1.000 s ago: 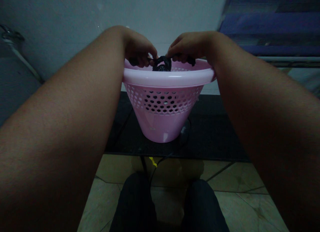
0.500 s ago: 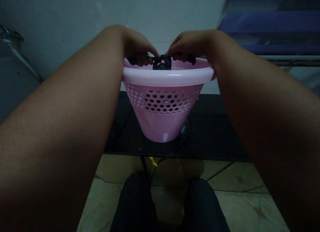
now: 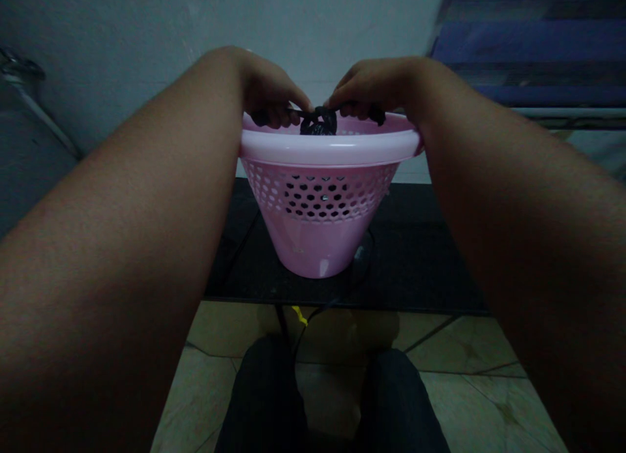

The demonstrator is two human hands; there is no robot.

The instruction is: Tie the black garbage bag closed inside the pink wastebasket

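A pink plastic basket (image 3: pixel 317 150) with rows of holes stands upright on a black tabletop (image 3: pixel 411 257). At its mouth is a black plastic bag (image 3: pixel 319 124), its top twisted into a knot or loop. My left hand (image 3: pixel 274 91) is closed on one end of the bag, which sticks out below the fingers. On the other side, my right hand (image 3: pixel 364 88) pinches the opposite end, its tip hanging past the fingers. Both hands are over the basket's opening, with the thumbs close together. The rest of the bag is hidden behind the rim.
A pale wall (image 3: pixel 317 29) rises behind the basket. Dark cables lie on the table and hang over its front edge near a yellow strip (image 3: pixel 300 316). Blue slats (image 3: pixel 533 42) are at the upper right, a metal fitting (image 3: pixel 22 68) at the far left. My knees are below the table.
Almost nothing differs. Both hands keep their grip on the bag's ends, and the knotted part appears shifted very slightly to the right.
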